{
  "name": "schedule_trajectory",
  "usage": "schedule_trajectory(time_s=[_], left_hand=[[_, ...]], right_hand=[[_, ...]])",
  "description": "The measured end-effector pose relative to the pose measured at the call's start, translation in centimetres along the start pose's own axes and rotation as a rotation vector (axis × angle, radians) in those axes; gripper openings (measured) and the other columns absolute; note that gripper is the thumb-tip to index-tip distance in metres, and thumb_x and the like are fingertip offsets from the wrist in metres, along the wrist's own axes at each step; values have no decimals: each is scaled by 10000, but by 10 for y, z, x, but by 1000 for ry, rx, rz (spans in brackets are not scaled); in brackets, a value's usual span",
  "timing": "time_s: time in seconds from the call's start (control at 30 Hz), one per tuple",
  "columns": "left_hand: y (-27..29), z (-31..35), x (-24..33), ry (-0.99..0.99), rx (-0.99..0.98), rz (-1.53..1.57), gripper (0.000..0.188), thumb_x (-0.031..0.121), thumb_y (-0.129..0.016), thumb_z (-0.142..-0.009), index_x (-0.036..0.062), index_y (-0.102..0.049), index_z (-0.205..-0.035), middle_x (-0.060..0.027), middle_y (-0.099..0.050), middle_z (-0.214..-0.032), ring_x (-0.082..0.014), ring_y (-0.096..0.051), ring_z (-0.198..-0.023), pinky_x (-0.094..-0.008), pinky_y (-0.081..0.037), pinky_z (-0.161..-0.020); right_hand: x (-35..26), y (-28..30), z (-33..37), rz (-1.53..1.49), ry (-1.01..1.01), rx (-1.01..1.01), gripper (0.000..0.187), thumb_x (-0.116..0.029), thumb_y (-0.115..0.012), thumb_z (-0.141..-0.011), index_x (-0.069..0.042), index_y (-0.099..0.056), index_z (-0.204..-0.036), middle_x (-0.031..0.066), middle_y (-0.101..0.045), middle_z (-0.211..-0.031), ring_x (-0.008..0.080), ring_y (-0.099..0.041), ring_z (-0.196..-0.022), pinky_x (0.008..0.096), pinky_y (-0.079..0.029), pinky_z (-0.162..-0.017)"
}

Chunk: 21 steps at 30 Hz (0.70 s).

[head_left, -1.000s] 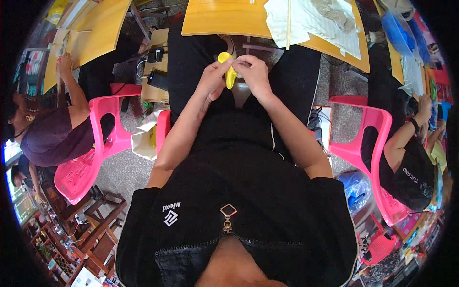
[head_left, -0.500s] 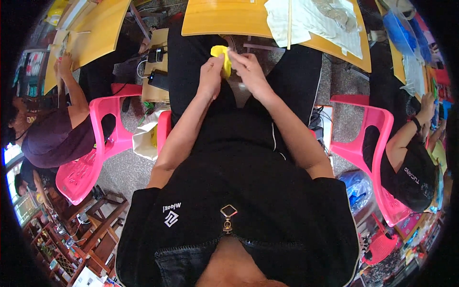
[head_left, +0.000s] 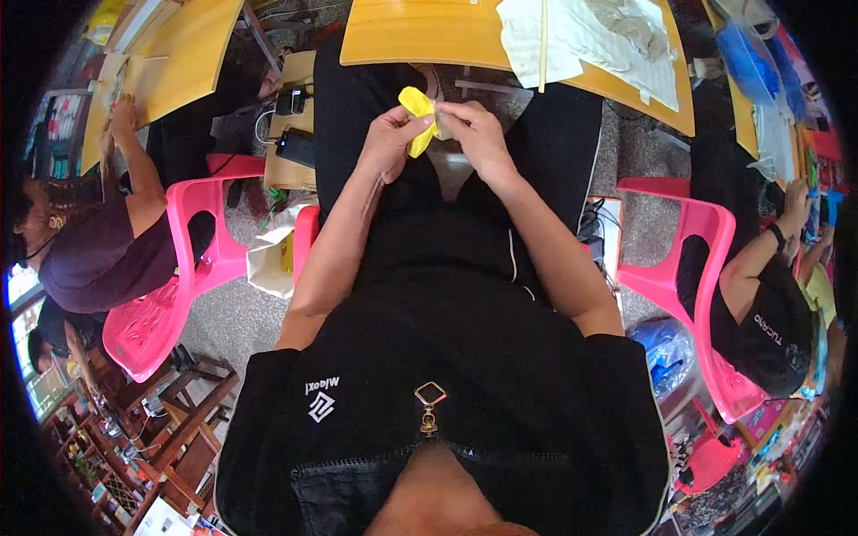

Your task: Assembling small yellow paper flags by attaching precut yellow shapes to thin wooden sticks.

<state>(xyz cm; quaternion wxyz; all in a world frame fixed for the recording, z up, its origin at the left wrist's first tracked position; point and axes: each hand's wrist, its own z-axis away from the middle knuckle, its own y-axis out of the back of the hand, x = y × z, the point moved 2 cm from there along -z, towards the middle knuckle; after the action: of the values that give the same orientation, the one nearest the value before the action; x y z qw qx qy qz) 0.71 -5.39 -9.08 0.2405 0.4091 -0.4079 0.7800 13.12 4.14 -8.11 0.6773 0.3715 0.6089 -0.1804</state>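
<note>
Above my lap, short of the table's edge, my left hand [head_left: 388, 143] pinches a thin, bright yellow piece [head_left: 415, 100] between thumb and fingers. The piece looks soft and folded, with a rounded upper end and a lower end showing beneath my thumb; its exact kind is unclear. My right hand [head_left: 475, 136] is closed at the piece's right side, fingertips pressed together. Something small and pale seems to be at those fingertips, but it is too small to name.
A yellow-topped table [head_left: 420, 40] stands ahead, with a crumpled white cloth [head_left: 617, 54] and a thin stick [head_left: 542, 49] on it. A dark phone [head_left: 296, 147] lies at left. Pink chairs [head_left: 183, 232] flank me; one co-worker [head_left: 112, 250] sits left, another [head_left: 760, 313] right.
The yellow piece has turned and shows more of its surface. My left hand has shifted slightly down and left; my right fingers have closed in beside the piece.
</note>
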Motion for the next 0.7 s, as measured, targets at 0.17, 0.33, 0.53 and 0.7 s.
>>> schedule_trajectory(time_s=[0.17,0.33,0.53,0.7], left_hand=[[-6,6,3,71,8,-33,209,76,-679,-799,-4,-623,-983,-46,-634,-860,-99,-594,-744,-233,-479,-696],[-4,5,4,-4,36,-13,203,79,-677,-802,-8,-627,-978,-35,-632,-852,-87,-582,-728,-227,-468,-667],[-3,5,4,-62,25,-127,190,78,-676,-804,-3,-631,-970,-13,-626,-827,-67,-562,-710,-213,-442,-641],[-12,9,12,-31,88,-143,189,71,-678,-801,1,-633,-971,-14,-630,-839,-70,-565,-714,-207,-440,-646]], right_hand=[[6,8,0,-284,-267,-271,269,-191,-571,-875,-79,-630,-1113,15,-606,-921,95,-545,-781,239,-437,-708],[-10,8,3,-160,-251,-399,320,-222,-505,-907,-110,-580,-1197,21,-574,-991,90,-505,-832,255,-438,-697],[-11,3,3,130,5,-201,311,-176,-485,-906,-39,-569,-1173,186,-631,-984,221,-599,-929,296,-443,-820],[0,3,-1,-223,-173,-121,295,-134,-534,-879,-43,-590,-1154,122,-624,-934,169,-581,-893,261,-442,-796]])
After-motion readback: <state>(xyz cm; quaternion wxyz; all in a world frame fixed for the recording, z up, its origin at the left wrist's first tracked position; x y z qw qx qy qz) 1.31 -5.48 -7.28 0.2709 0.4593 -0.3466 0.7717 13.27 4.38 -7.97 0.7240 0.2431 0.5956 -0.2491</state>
